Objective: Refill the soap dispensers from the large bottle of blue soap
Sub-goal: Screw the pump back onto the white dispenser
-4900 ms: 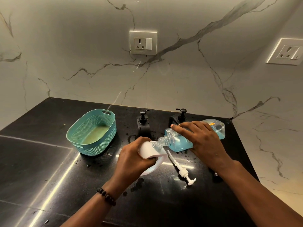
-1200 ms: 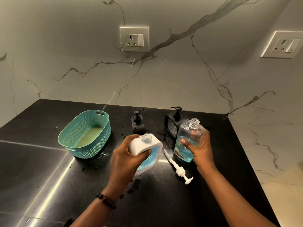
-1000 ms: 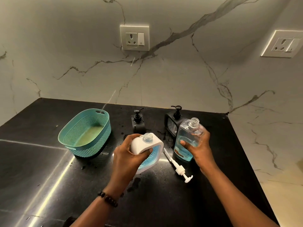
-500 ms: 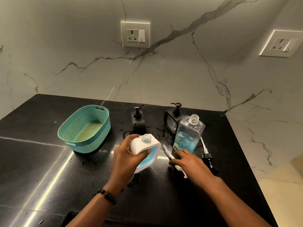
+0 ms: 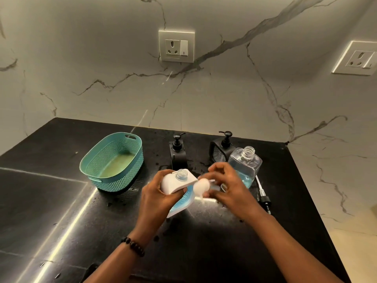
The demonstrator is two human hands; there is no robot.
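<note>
Dispenser [image 5: 177, 181] in left hand [image 5: 157, 198] grip; white pump [image 5: 201, 187], prev. on counter [image 5: 61, 201], now w/ right hand [image 5: 228, 186].

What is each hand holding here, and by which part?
The left hand grips the white dispenser around its upper body, below the open neck. The right hand holds the white pump; blur hides exactly where.
</note>
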